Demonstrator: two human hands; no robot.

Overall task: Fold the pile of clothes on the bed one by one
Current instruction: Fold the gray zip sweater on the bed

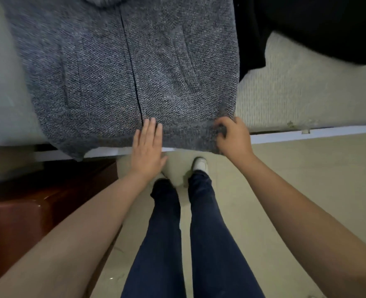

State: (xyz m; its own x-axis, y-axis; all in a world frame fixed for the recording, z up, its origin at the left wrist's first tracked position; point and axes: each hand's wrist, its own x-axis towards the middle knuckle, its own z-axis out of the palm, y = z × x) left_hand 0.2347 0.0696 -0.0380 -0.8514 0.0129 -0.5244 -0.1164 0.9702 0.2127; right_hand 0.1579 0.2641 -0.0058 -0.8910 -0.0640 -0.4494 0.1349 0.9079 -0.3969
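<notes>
With the jacket (122, 67) hem pressed flat by the left hand (148, 145) and pinched by the right hand (231, 136), a slide off the bed (306, 93) edge is risked.

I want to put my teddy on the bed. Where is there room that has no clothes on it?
Bare bed shows to the right of the grey knitted jacket, below the black garment. A thinner bare strip runs along the jacket's left side. The middle is crowded: the jacket covers it, the left hand pressing its hem, the right hand pinching it.
</notes>
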